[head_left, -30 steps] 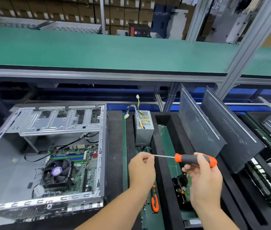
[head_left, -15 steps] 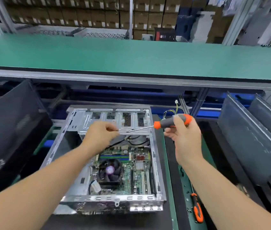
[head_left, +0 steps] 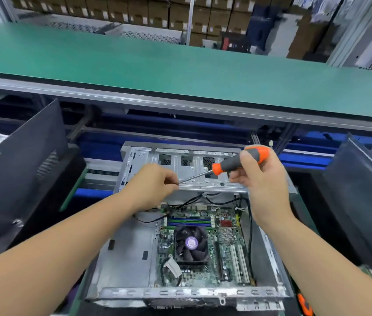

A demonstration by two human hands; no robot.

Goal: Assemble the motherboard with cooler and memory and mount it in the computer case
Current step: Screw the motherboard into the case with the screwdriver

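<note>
- Two hands work above the open computer case (head_left: 134, 252): the right hand (head_left: 262, 176) grips the orange-and-grey screwdriver (head_left: 237, 163) by its handle, and the left hand (head_left: 155, 185) pinches at the shaft's tip, probably seating a screw too small to see.
- Inside the case lies the motherboard (head_left: 228, 254), with the cooler fan (head_left: 191, 244) on it and memory slots (head_left: 190, 222) just beyond.
- Judged step: screwing the board down.
- Next, the tip must drop onto a mounting hole, clear of the black cables (head_left: 250, 224) along the board's right edge.
</note>
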